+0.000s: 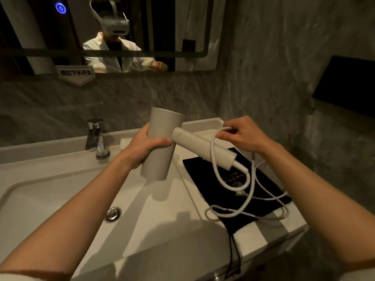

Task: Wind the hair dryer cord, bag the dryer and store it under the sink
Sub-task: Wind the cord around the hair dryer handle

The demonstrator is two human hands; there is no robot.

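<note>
My left hand (143,148) grips the barrel of the beige hair dryer (162,130), held above the right side of the sink. Its handle (203,150) points right and down. My right hand (242,135) pinches a loop of the white cord (213,159) just above the handle. One turn of cord hangs around the handle; the rest trails in loose loops onto the black drawstring bag (205,177), which lies flat on the counter right of the basin. The plug end (241,193) rests on the bag.
A white sink (60,191) with a chrome drain (113,214) and a chrome tap (96,138) fills the left. The counter edge (284,238) runs at the right front. A mirror hangs above; a dark panel (349,86) is on the right wall.
</note>
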